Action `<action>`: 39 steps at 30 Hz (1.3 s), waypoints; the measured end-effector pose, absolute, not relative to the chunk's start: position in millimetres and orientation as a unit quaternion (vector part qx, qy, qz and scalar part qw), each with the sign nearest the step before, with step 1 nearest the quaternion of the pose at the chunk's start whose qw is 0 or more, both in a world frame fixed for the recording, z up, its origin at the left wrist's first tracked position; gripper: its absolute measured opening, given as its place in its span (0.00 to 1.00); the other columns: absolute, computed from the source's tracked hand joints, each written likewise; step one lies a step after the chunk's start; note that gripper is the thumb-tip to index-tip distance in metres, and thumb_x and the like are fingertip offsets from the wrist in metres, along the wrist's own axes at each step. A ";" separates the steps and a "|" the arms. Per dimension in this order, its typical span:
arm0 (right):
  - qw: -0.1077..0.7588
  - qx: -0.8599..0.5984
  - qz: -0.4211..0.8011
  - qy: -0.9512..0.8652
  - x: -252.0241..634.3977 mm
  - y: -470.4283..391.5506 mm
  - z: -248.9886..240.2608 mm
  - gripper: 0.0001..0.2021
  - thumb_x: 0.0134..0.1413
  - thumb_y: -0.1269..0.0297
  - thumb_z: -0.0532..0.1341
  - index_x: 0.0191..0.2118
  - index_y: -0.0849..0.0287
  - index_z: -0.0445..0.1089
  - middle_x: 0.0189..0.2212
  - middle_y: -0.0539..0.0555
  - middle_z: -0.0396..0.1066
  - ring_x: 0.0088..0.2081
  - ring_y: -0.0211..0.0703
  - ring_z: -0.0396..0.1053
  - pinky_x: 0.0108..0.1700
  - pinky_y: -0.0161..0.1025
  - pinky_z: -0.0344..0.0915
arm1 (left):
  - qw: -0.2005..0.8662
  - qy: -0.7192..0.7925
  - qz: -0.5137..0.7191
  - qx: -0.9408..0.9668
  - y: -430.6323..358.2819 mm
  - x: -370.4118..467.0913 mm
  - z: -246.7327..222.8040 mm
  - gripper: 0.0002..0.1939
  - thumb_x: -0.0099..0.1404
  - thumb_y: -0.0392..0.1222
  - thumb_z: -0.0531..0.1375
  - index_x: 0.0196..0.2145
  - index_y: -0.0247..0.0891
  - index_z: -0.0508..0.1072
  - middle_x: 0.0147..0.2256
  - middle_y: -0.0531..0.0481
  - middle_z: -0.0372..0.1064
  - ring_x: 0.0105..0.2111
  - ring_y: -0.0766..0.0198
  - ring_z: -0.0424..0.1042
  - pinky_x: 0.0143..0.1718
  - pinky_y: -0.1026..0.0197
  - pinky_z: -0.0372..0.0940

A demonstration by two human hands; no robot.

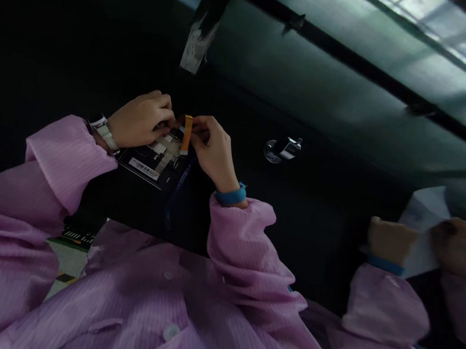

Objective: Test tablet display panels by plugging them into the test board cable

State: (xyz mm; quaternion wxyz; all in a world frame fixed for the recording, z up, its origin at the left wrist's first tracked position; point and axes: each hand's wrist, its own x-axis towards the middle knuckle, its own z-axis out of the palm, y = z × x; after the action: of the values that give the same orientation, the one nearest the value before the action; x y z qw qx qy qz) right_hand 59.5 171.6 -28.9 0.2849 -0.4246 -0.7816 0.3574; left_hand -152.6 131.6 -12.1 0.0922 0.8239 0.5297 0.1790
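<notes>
A flat dark device (143,163) with a white barcode label (144,169) and exposed parts lies on the black table in front of me. An orange flex ribbon (187,135) stands at its upper right corner. My left hand (142,119) is over the device's upper left, fingers bent and pressed together beside the ribbon. From the right, my right hand (215,151) pinches at the ribbon's upper part. What my left fingertips hold is too small to make out. A dark blue strap (177,192) runs down from below my right hand.
A small shiny metal object (282,149) lies on the black table (315,211) to the right. Farther right, another person's hands (391,241) hold a white sheet (427,217). A dark post (204,34) with torn pale covering stands behind my hands.
</notes>
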 end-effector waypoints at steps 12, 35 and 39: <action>0.334 -0.458 0.331 -0.754 65.3 158.4 -24.4 0.06 0.68 0.67 0.55 0.45 0.58 0.68 0.39 0.54 0.72 0.38 0.39 0.70 0.40 0.36 0.67 | 0.071 0.515 0.140 0.843 130.6 -146.3 -18.9 0.11 0.69 0.34 0.56 0.40 0.32 0.79 0.41 0.39 0.70 0.44 0.50 0.70 0.43 0.50 0.67; 0.291 -0.406 0.559 -0.662 68.6 144.1 -8.6 0.08 0.57 0.62 0.64 0.31 0.60 0.70 0.28 0.48 0.70 0.30 0.35 0.64 0.33 0.35 0.60 | 0.429 0.583 0.279 0.632 117.0 -120.8 9.0 0.14 0.67 0.45 0.57 0.33 0.32 0.76 0.29 0.48 0.72 0.30 0.63 0.71 0.31 0.62 0.64; 0.243 -0.399 0.510 -0.722 80.5 145.0 -1.2 0.05 0.55 0.70 0.62 0.38 0.60 0.68 0.35 0.50 0.73 0.29 0.33 0.63 0.33 0.36 0.60 | 0.490 0.554 0.296 0.605 119.3 -121.7 7.3 0.14 0.64 0.48 0.63 0.36 0.32 0.78 0.32 0.48 0.75 0.31 0.62 0.74 0.33 0.62 0.67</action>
State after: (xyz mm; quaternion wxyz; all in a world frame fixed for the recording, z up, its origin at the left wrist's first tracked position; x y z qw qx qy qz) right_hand 80.5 145.0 -1.2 0.2433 -0.3994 -0.7219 0.5100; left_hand -121.7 119.3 7.3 0.4902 0.6045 0.5536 0.2963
